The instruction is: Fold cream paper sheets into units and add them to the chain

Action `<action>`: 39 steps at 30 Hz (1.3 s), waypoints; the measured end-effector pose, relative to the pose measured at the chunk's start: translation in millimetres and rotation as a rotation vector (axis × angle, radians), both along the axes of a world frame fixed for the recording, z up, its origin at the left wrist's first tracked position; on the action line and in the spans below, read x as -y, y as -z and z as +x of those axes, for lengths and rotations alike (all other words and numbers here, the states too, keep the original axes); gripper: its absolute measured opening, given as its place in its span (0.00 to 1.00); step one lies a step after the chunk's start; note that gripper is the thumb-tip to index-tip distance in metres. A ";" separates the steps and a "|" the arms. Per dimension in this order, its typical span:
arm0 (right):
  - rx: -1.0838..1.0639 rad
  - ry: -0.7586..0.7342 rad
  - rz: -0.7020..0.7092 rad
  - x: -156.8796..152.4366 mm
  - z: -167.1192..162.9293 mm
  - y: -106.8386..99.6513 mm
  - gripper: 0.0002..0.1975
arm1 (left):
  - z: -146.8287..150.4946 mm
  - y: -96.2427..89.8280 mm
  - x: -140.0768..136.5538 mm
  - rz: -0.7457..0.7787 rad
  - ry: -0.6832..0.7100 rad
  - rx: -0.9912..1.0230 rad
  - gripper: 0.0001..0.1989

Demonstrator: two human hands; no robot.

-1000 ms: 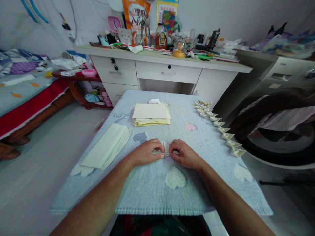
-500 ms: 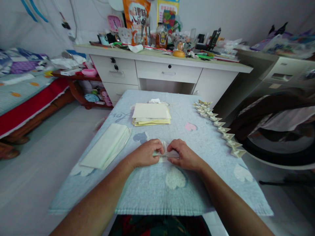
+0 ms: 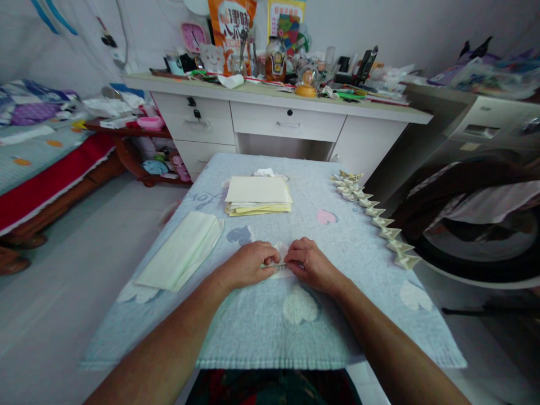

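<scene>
A small piece of folded paper (image 3: 282,271) lies on the cloth-covered table between my hands, with a pointed part standing up behind the fingers. My left hand (image 3: 253,263) pinches its left side, thumb near and fingers curled over. On the right, my right hand (image 3: 311,263) pinches the paper close to its middle, thumb against fingertips. Both hands hide much of the folds. Beyond them sits a stack of cream and yellow paper sheets (image 3: 258,190). Left of my hands rests a pile of pale, long paper sheets (image 3: 179,250).
A row of folded paper boats (image 3: 386,233) runs along the right side of the blue tablecloth (image 3: 270,337). Behind stands a cluttered white desk (image 3: 291,119). A washing machine (image 3: 485,129) with cloth in its door is on the right, a bed (image 3: 50,174) on the left.
My right hand has shifted slightly left along the paper, closer to my left hand, and its fingers have drawn together. My left hand stays in nearly the same place.
</scene>
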State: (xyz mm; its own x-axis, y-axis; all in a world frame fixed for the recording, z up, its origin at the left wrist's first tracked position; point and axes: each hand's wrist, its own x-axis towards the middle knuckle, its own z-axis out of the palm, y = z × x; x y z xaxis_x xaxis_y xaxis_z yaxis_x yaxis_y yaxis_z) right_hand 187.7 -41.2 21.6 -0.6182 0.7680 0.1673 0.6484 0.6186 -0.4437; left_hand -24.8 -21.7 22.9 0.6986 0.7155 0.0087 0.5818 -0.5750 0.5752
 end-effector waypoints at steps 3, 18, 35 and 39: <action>-0.012 0.011 -0.014 -0.9 -2.2 0.8 0.07 | 0.8 -1.2 -0.3 0.021 0.018 -0.014 0.06; 0.011 0.235 -0.133 -4.6 5.5 0.7 0.06 | -2.1 -1.3 -1.1 0.023 -0.096 -0.089 0.09; -0.030 0.128 -0.062 1.4 -4.9 3.4 0.05 | 2.1 -2.2 2.1 -0.002 -0.009 0.007 0.08; -0.027 0.124 -0.072 -0.1 -5.7 3.3 0.04 | 2.1 -1.1 1.9 0.016 -0.058 -0.013 0.08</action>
State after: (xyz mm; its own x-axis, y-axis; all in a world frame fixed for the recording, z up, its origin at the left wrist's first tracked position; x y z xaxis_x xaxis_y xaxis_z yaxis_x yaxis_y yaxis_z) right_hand 182.0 -41.2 18.3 -0.5139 0.8488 0.1246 0.7048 0.5005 -0.5027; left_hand -22.8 -23.6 24.1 0.6559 0.7548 0.0115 0.6218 -0.5489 0.5587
